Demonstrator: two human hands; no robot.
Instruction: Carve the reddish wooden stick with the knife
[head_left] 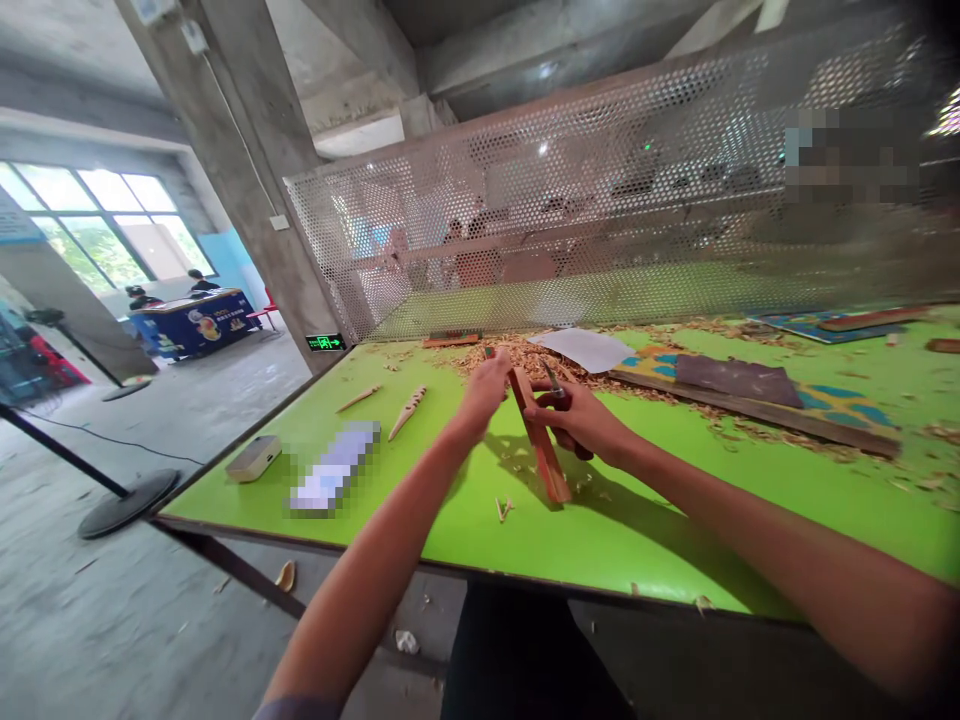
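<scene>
A reddish wooden strip (546, 462) slants over the green table in front of me, its near end low by the tabletop. My left hand (486, 392) is closed at the strip's far end, its fingers partly hidden and slightly blurred. In my right hand (581, 418) is a carving knife (555, 382), its short blade pointing up and away; the fingers wrap its handle and the thumb reaches to the strip's side. Small wood slivers (504, 510) lie below the strip. Two pale carved wooden pieces, one a notched pointed stick (409, 411), rest to the left.
Wood shavings (592, 382) are heaped behind my hands beside a white sheet (583, 349). A patterned board (750, 398) carries a dark sandpaper-like sheet (739, 380). A small box (254, 459) and a blurred-out flat object (335, 468) sit at left. A perforated screen (600, 220) borders the back.
</scene>
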